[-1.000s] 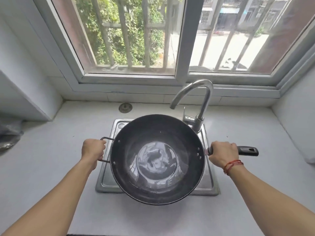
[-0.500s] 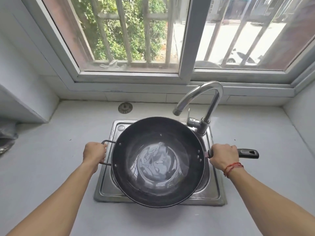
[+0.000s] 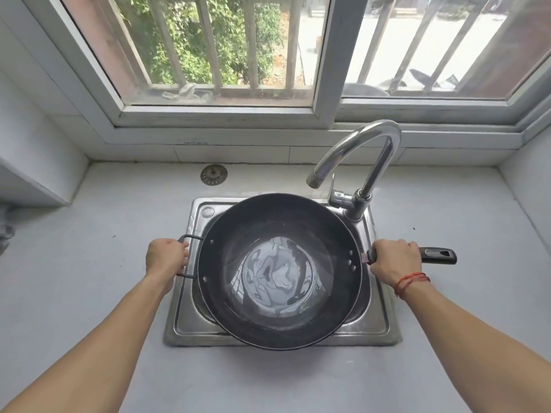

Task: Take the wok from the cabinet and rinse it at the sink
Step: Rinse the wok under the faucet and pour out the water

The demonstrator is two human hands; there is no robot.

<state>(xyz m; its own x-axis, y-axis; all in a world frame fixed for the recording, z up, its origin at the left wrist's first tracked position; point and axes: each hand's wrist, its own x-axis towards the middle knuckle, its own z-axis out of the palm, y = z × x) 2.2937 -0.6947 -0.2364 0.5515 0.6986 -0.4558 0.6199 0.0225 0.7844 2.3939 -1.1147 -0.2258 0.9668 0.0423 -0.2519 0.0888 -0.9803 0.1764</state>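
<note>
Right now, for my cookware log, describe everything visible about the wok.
The wok is round, deep and dark, metal by its look, with rivets inside at both sides. It has a thin loop handle on the left and a long black handle with a hanging hole on the right. It is upright, level over the steel sink, covering most of the basin. A shiny pool, seemingly shallow water, lies in its bottom. The left hand grips the loop; the right hand grips the long handle.
</note>
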